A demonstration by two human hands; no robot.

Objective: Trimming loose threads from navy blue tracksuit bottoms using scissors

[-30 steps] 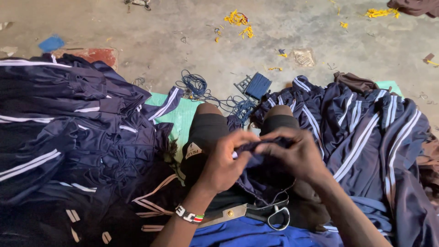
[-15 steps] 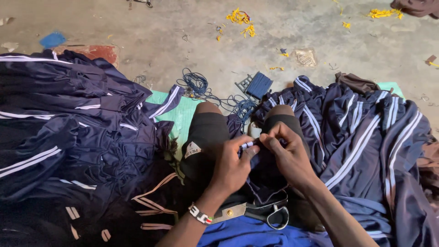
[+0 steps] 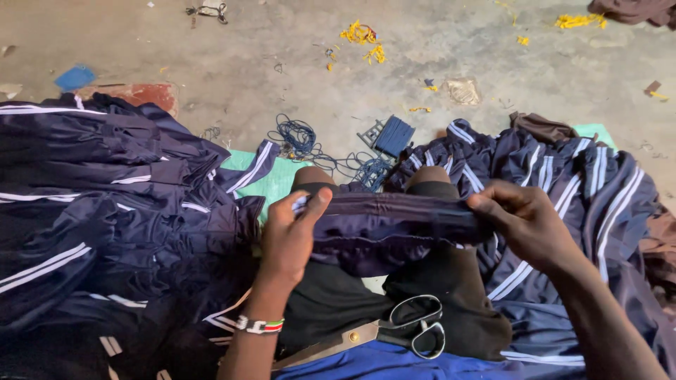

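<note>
The person is sitting on the floor with a navy garment (image 3: 394, 229) stretched flat between both hands above the lap. The left hand (image 3: 289, 236) is gripping the garment's left end, thumb raised over the top edge and fingers clamped beneath the fabric. The right hand (image 3: 524, 218) is pinching the right end, thumb and fingers pressed together on the cloth. The garment is hanging taut across the knees, its lower part sagging onto the dark shorts.

A beaded bracelet (image 3: 259, 325) is showing on the left wrist. A pair of large scissors (image 3: 394, 327) is lying on the lap just below the hands, blades pointing left, touching neither hand. A pile of navy garments with white stripes (image 3: 105, 225) is lying to the left, and a second heap of striped garments (image 3: 563, 176) is spreading to the right. Beyond the knees, a tangle of blue cord (image 3: 299, 137) and a dark blue spool (image 3: 394, 135) are resting on the concrete floor (image 3: 246, 49), with yellow scraps (image 3: 362, 35) scattered farther off
</note>
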